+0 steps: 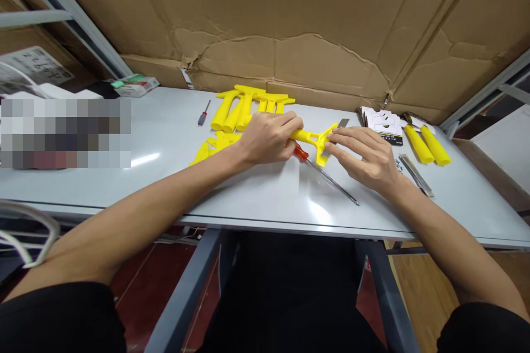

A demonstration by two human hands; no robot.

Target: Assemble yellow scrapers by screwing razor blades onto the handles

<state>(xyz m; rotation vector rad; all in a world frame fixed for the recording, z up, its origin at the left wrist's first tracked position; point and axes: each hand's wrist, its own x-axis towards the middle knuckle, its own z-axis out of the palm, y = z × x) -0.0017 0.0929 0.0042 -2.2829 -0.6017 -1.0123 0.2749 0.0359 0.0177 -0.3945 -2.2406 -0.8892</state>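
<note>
My left hand (271, 138) is closed round the grip of a yellow plastic scraper (321, 142), its wide head pointing right. My right hand (366, 154) pinches that head with thumb and fingertips. A flat metal blade (343, 123) shows just beyond the right fingers; whether it touches the scraper is unclear. Below the left hand, a screwdriver (331, 179) with a red handle slants down to the right, its handle end partly hidden. Several yellow scraper handles (246, 110) stand behind the left hand, and flat yellow pieces (219, 142) lie beside the wrist.
A small screwdriver (203, 114) lies at the back left. To the right are white and black cards (383, 124), two yellow-handled scrapers (426, 144) and a stack of thin blades (415, 174). Cardboard (290, 60) walls the back of the white table (165, 121). A small box (136, 85) sits far left.
</note>
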